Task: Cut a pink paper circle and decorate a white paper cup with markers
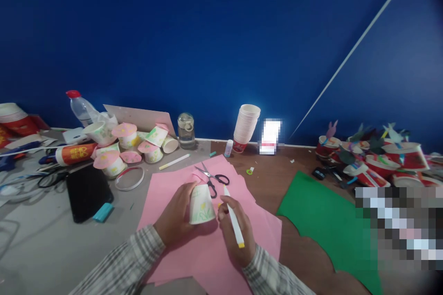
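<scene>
My left hand [175,214] is wrapped round an upturned white paper cup [200,203] with green and yellow drawing on its side. It stands on pink paper [207,249] that covers the table in front of me. My right hand [232,230] pinches a white marker with a yellow end [233,216], its tip pointing up beside the cup. Black-handled scissors [212,177] lie on the pink paper just behind the cup.
Finished cups with pink tops [128,145] pile at the left by a plastic bottle [81,108], a black phone [87,191] and a tape ring [129,178]. A cup stack [246,126], a glass jar [186,130], green paper [321,221] and red decorated cups [377,159] lie right.
</scene>
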Tool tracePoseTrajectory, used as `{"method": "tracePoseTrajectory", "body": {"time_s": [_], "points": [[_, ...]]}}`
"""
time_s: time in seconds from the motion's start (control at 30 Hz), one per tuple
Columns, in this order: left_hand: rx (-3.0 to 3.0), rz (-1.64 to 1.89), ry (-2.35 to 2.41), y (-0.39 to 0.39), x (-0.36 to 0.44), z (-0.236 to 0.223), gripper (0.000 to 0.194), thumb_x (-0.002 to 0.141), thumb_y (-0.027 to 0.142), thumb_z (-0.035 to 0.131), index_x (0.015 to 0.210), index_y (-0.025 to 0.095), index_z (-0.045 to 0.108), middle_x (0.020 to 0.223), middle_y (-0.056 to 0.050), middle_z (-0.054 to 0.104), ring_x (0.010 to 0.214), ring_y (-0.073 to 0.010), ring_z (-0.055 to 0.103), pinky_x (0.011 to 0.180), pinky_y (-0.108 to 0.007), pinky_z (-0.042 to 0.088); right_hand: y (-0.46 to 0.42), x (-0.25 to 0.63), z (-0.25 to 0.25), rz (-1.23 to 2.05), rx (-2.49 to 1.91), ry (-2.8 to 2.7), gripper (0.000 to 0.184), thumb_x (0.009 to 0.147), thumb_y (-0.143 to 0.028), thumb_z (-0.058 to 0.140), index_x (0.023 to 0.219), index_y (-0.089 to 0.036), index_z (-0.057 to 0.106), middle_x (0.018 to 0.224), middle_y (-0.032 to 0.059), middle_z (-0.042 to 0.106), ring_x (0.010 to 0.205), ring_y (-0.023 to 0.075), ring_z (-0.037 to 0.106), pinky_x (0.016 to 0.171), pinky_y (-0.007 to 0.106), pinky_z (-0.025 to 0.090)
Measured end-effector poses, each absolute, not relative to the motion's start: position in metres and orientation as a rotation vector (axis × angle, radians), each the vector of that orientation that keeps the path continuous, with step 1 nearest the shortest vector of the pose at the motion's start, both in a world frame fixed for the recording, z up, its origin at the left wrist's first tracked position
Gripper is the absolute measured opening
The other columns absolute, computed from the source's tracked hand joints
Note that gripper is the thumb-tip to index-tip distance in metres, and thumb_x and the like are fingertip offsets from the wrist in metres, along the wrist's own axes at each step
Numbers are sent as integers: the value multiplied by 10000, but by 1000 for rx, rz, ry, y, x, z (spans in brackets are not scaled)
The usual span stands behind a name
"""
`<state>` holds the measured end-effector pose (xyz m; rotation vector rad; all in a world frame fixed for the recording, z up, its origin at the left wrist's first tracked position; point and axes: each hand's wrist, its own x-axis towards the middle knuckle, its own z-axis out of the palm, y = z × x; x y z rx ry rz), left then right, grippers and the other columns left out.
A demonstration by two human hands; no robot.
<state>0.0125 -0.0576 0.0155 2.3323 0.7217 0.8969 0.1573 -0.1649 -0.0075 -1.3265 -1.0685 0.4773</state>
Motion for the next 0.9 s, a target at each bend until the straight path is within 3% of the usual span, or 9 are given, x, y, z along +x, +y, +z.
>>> {"method": "tracePoseTrajectory", "body": {"time_s": [0.17,0.5,0.9], "points": [[2370,862,700,-56,13,14,781,545,399,753,1199,254,352,1075,-108,576,975,-347,536,827,-521,489,-170,160,1,539,-1130,-1129,293,804,-302,465,1031,-245,641,687,29,616,531,219,571,495,332,489],[2511,865,697,-58,12,12,754,616,414,700,1229,205,315,1115,-141,564,1017,-340,514,866,-506,488,-170,157,-8,745,-1081,-1004,266,797,-329,504,853,-183,720,545,18,596,411,174,531,336,245,431],[2557,863,693,-59,12,13,737,666,423,655,1254,198,272,1125,-158,544,1028,-343,511,858,-533,489,-170,157,-9,684,-1100,-1083,255,799,-303,505,854,-189,726,558,19,609,419,178,547,400,281,469]]}}
